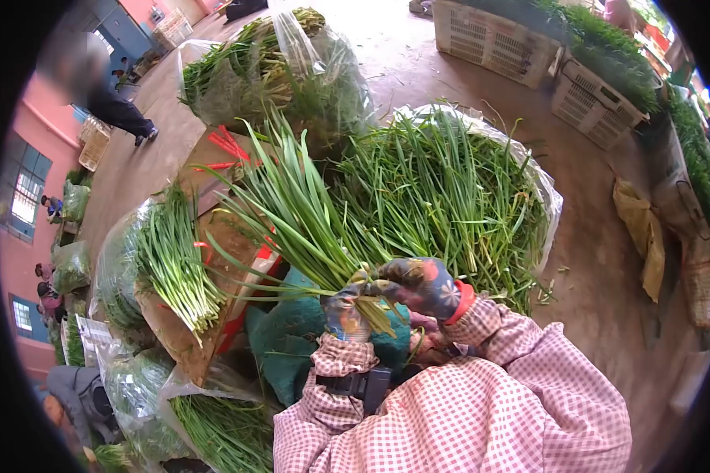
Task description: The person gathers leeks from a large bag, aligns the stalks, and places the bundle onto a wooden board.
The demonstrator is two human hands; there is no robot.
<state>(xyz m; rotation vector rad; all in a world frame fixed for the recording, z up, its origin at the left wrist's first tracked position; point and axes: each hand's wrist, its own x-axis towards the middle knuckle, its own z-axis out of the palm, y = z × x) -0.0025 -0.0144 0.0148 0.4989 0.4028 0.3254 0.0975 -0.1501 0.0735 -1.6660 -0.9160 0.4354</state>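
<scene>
A bunch of garlic chives [308,213] fans up and away from me, its stalk ends gathered low in front of my body. My left hand [345,313], in a patterned glove, is wrapped round the stalks. From the right, my right hand [422,285], in a similar glove with a red cuff, closes on the same bunch near its base. Pale cut ends [375,315] poke out below the fingers. Under the hands lies a teal cloth [288,339]. Beside it, a neat bundle of chives [177,264] with a red band rests on a brown board [241,229].
A large plastic-lined heap of loose chives [457,189] stands just ahead right. Behind is another stuffed clear bag [284,87]. Red strips [229,150] lie on the board's far end. White crates [497,43] line the right back. A person [106,87] stands far left.
</scene>
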